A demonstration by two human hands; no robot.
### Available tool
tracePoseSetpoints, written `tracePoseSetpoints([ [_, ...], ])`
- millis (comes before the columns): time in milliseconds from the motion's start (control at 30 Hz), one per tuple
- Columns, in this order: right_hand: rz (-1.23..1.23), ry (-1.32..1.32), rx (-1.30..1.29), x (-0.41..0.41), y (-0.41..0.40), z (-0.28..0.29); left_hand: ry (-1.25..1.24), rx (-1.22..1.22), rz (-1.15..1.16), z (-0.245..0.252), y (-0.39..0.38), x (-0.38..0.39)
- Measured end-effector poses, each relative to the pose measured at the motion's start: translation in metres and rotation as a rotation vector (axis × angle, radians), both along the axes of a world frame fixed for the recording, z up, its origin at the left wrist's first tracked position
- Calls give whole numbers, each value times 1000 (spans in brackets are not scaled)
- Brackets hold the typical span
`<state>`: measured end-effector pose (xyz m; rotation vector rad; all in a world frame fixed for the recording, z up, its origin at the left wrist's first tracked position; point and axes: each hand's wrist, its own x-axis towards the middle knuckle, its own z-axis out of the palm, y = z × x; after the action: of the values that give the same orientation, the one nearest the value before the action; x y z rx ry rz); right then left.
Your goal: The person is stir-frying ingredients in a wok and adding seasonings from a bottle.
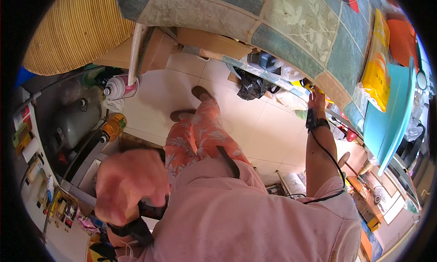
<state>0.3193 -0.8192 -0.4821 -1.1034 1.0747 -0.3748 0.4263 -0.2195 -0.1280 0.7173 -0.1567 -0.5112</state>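
My right hand (317, 100) reaches to the shelf under the tiled counter (293, 50), its fingertips at a yellow object (312, 88); whether they grip it I cannot tell. Beside that lie a white item and dark containers (264, 60) on the shelf, with a black plastic bag (252, 84) hanging below. My left hand (131, 183) is raised close to the camera at the lower left, blurred, its fingers bent; nothing shows in it, but its palm side is partly hidden. Both wrists wear black bands, and a cable runs along my right arm.
On the counter's right stand a turquoise basin (389, 115) and a yellow packet (375, 77). At the left are a woven round mat (82, 30), a cardboard box (157, 50), a spray can (119, 87), an oil bottle (114, 127) and a grey tank (78, 122). My feet are on the tiled floor (239, 125).
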Motion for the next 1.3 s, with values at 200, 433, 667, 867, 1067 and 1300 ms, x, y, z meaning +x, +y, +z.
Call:
tracePoseSetpoints([
  [200, 749, 316, -726, -42, 62, 97, 52, 491, -166, -11, -25, 10],
  [433, 935, 142, -46, -41, 165, 215, -471, 818, -479, -41, -81, 13],
  [667, 1508, -140, -61, 41, 306, 307, -968, 1017, -271, 20, -31, 5],
  [867, 1887, -378, 19, 105, 439, 365, -1007, 1424, 393, 78, 86, -64],
  [1067, 2291, -718, -167, 131, 591, 435, -909, 1717, 793, 151, 187, -163],
  [1300, 2635, -1087, -188, 90, 771, 517, -798, 1771, 1301, 196, 277, -274],
])
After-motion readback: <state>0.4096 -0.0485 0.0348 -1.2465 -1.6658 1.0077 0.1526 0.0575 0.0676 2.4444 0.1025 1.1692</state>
